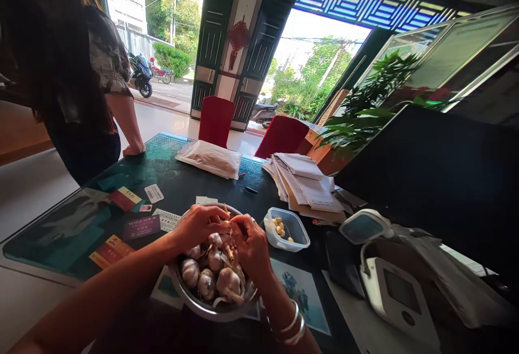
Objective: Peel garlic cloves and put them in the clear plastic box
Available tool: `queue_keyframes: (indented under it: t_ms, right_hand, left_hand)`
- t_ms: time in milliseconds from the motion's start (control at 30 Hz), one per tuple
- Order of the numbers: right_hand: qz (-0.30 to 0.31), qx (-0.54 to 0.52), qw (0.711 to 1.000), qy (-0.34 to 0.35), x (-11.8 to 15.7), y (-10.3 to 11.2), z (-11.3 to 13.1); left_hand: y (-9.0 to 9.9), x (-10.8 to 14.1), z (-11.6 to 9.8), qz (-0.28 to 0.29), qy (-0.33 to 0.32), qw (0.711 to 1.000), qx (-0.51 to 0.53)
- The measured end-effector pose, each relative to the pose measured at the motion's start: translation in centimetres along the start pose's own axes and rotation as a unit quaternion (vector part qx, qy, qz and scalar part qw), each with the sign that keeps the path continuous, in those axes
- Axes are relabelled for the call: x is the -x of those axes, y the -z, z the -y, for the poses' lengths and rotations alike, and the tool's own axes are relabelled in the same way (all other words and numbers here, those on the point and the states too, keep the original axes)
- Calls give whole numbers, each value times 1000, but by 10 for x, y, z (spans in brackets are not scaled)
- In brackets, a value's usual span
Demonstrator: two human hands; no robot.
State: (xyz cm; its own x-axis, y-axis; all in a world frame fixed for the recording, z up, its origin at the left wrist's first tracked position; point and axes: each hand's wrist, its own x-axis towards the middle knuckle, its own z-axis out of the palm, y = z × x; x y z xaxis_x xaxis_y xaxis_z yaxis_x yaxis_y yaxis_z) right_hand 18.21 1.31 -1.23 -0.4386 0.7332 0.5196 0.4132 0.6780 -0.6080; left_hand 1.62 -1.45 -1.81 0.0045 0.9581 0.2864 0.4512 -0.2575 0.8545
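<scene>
A steel bowl [190, 300] full of garlic bulbs [206, 284] stands on the dark table in front of me. Above its far side my left hand [203, 225] and my right hand [249, 243] meet, fingertips pinched together. Between them shows a pale garlic clove [225, 224], mostly covered by the fingers. The left fingers close on it; the right fingertips pinch at its side, and what they grip is hidden. Right of the bowl sits a clear plastic container [298, 239] with several peeled garlic cloves [279, 226] in it.
Cards [141, 227] lie under the glass at left. Behind are a plastic-wrapped packet [211, 158] and a paper stack [306, 181]. A blood pressure monitor [401, 294] and a black screen [438, 181] stand at right. Another person's hand [134, 148] leans on the table's far left edge.
</scene>
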Motion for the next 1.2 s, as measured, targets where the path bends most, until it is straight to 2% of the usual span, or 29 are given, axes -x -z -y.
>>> queue_keyframes:
  t_ms: [233,433,733,1200]
  right_hand:
    - [10,-5,1000,12,0,-1,-2]
    - [25,-10,999,37,1,-1,-1]
    - [20,0,999,25,0,-2,-4]
    - [11,11,1000,16,-1,0,-1]
  left_hand:
    - [1,0,0,30,8,999,30]
    - [1,0,1,25,2,1000,9]
    - [3,0,-6,21,-41,999,-24]
    - [4,0,-2,44,-27,998,-20]
